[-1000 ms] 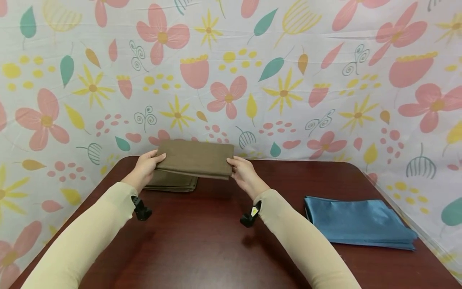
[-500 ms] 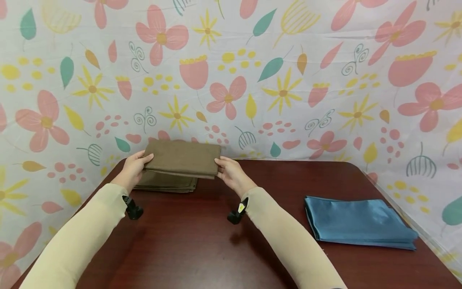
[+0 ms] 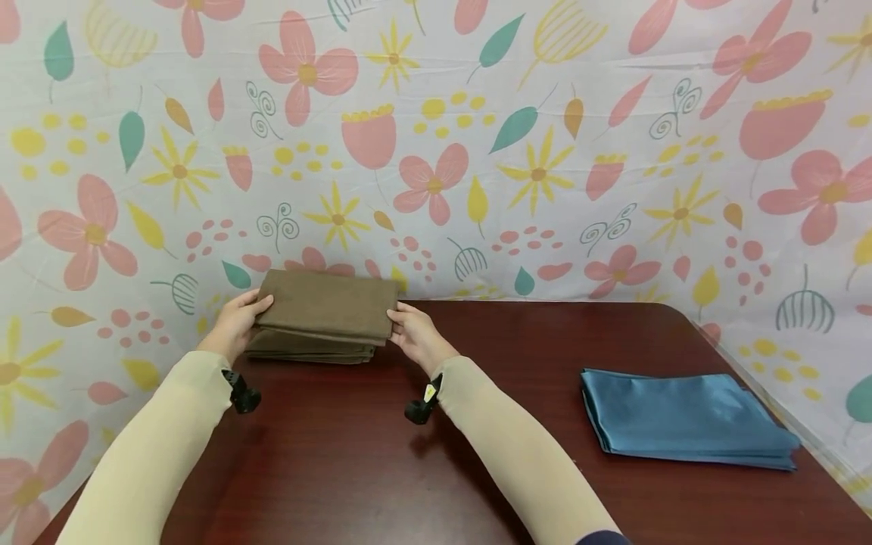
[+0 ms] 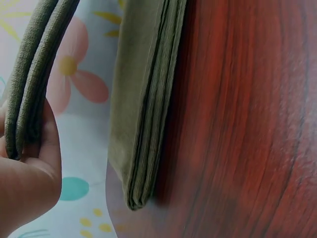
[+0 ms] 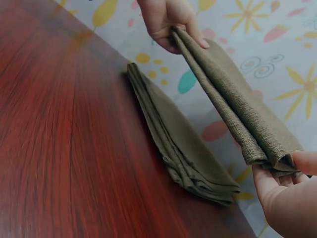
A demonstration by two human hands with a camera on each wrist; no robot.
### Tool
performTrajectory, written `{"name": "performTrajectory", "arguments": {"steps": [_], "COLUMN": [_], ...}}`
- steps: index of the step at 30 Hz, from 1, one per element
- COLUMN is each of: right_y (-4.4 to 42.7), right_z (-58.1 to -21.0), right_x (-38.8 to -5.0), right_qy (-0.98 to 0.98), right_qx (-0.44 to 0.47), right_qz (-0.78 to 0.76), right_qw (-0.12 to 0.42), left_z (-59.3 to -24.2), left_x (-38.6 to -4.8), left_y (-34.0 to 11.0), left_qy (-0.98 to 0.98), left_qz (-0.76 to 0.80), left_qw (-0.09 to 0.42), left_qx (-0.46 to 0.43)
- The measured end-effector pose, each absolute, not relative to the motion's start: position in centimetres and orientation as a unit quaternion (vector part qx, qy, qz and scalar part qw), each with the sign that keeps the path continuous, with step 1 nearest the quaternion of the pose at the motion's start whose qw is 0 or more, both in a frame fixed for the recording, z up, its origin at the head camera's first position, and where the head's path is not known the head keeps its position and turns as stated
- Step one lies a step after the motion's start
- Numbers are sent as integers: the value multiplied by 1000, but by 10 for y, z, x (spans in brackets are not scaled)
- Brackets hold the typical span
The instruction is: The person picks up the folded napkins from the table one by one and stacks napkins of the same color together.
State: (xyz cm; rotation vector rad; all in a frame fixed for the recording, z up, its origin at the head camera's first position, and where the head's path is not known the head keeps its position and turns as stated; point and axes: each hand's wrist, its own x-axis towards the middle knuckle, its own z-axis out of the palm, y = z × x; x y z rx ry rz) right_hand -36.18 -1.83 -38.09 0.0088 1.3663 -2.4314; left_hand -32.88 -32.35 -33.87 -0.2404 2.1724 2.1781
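Observation:
A folded olive-brown cloth (image 3: 327,305) is stretched flat between my two hands, raised just above a second folded olive-brown cloth (image 3: 306,349) on the table. My left hand (image 3: 234,322) pinches its left end, thumb on top and fingers beneath. The right end is gripped by my right hand (image 3: 418,337) in the same way. In the left wrist view a gap shows between the held cloth (image 4: 37,64) and the layered lower cloth (image 4: 143,114). From the right wrist, the lower cloth (image 5: 178,144) lies on the table, apart from the held one (image 5: 237,99).
A folded shiny blue cloth (image 3: 688,416) lies at the right side of the dark red-brown wooden table (image 3: 354,454). Behind the table's far edge hangs a white sheet (image 3: 436,250) printed with flowers and leaves.
Both hands have carried the held cloth to the left, so it now lines up more closely over the lower folded cloth. The blue cloth has stayed in place.

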Motion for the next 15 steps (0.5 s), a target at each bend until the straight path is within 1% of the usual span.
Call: {"name": "performTrajectory", "arguments": {"steps": [8,15], "right_y": [-31,-40], "right_z": [-391,-407], "right_x": [-365,-370], "right_qy": [473,476], "right_qx": [10,17], "right_qz": [-858,-857], "right_qw": [202,197], "left_z": [-346,-352], "left_x": [-328,-331], "left_y": [-338,-338], "left_qy": [719,736], "left_qz": [688,668], "left_qw": [52,41], "left_qx": [-82,-97]}}
